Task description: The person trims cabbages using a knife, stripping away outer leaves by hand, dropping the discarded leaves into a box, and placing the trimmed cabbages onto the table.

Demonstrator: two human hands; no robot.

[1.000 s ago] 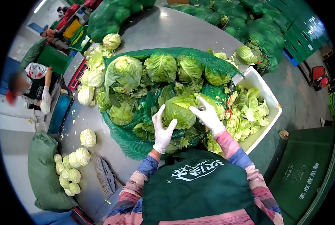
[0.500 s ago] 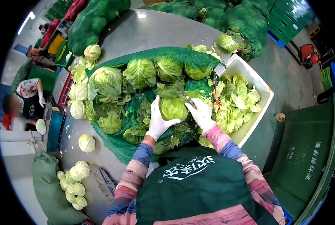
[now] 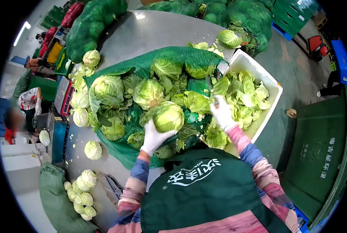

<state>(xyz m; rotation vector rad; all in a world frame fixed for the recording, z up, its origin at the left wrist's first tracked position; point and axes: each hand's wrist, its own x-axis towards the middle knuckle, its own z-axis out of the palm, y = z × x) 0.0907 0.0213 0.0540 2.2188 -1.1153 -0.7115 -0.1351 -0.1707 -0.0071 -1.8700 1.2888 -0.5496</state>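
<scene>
Gloved left fingers (image 3: 151, 127) cupping round, veined cabbage (image 3: 169, 117), rumpled green mesh (image 3: 142, 62)

Sleeves (image 3: 137, 174) banded pink and blue, apron (image 3: 200, 190) dark green with white lettering, mesh bag (image 3: 154, 58) green.

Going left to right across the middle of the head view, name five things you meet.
Dark-aproned co-worker, lone pale round cabbage, left white-gloved hand, right white-gloved hand, tall dark-green bin.
</scene>
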